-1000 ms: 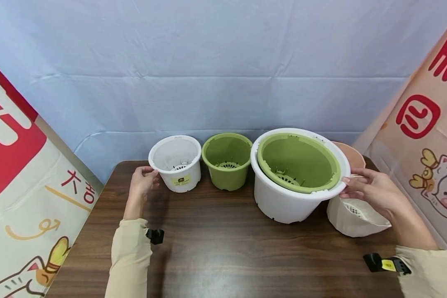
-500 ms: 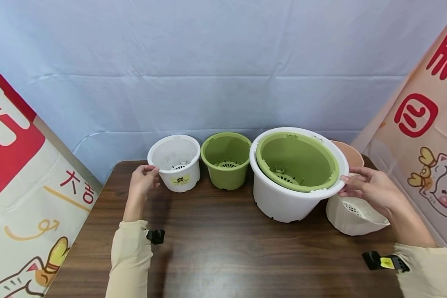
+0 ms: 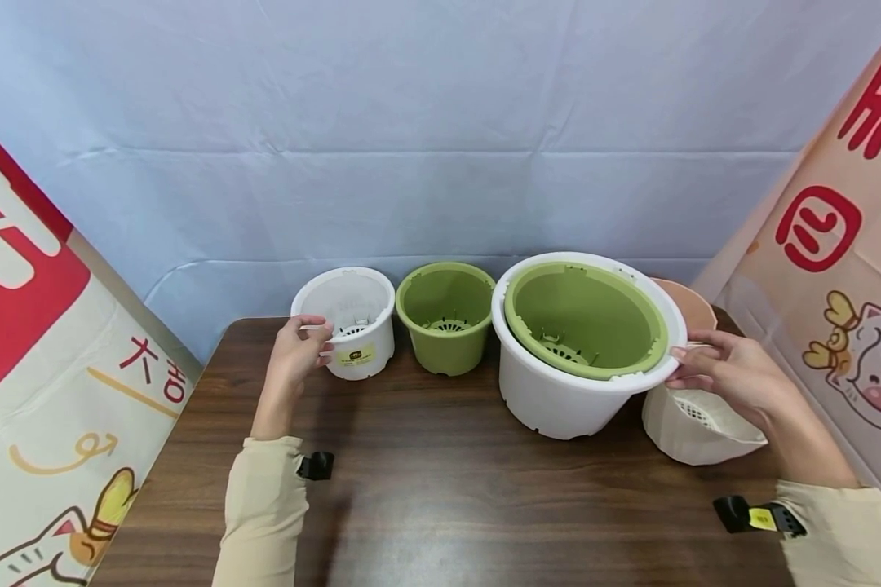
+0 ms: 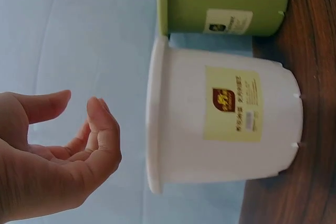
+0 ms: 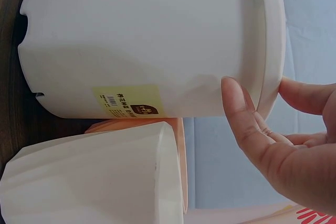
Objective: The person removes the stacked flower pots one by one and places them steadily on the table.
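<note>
The small white flowerpot (image 3: 356,350) stands upright on the left, a yellow label on its front. My left hand (image 3: 301,350) is beside its rim; the left wrist view shows the fingers loosely bent, apart from the pot, holding nothing. To the pot's right is a small green flowerpot (image 3: 451,350). Farther right, a large white flowerpot (image 3: 558,408) has a green flowerpot (image 3: 595,314) nested inside it, slightly tilted. My right hand (image 3: 737,375) pinches the large white pot's rim, thumb on top and fingers beneath, as the right wrist view shows.
A cream faceted pot (image 3: 693,440) stands under my right hand, with a peach-coloured pot (image 3: 690,306) behind it, partly hidden. The brown wooden table (image 3: 470,497) meets a pale blue cloth backdrop (image 3: 426,122). Printed banners hang at both sides.
My left hand has left the small white pot's rim and shifted up and to the right. The right hand keeps its hold on the large white pot, and the pots stay put.
</note>
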Motion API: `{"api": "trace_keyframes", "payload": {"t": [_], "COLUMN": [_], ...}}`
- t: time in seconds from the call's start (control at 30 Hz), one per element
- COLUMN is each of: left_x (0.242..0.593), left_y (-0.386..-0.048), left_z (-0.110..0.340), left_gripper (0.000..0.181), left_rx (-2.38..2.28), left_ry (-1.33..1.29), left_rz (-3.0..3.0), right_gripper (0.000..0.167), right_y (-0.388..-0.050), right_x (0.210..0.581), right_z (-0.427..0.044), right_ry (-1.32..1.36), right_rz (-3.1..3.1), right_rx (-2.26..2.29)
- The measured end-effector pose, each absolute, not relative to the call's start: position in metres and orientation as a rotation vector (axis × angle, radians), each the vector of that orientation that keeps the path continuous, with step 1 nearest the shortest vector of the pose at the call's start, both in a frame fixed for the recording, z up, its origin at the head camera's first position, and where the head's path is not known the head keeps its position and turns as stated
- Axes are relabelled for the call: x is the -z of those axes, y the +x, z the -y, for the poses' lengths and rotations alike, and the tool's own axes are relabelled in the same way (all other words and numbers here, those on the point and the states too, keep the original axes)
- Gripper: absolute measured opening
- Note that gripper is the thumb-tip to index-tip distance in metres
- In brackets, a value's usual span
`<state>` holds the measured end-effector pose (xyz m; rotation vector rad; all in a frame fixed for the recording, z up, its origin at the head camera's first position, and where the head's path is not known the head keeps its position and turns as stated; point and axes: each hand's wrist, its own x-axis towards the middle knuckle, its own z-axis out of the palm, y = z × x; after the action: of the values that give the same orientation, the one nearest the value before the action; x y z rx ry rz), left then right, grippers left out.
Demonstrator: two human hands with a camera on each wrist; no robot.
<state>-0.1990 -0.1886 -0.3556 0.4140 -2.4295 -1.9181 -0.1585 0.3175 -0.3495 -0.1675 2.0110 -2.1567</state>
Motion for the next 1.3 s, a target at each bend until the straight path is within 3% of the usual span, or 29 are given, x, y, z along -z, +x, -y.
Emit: {"api": "trace_keyframes", "payload": {"t": [1.3], "left_x": [0.35], "left_y": [-0.194], "left_z": [0.104], "left_gripper": [0.028], "left_rx": [1.961], "left_ry": [0.026], "left_rz": [2.535], "right_gripper": [0.018], "right_y": [-0.16], "right_x": [0.352], "right_z": [-0.317], "right_ry": [-0.204], "right_rz": [-1.979], "right_rx": [2.19]}}
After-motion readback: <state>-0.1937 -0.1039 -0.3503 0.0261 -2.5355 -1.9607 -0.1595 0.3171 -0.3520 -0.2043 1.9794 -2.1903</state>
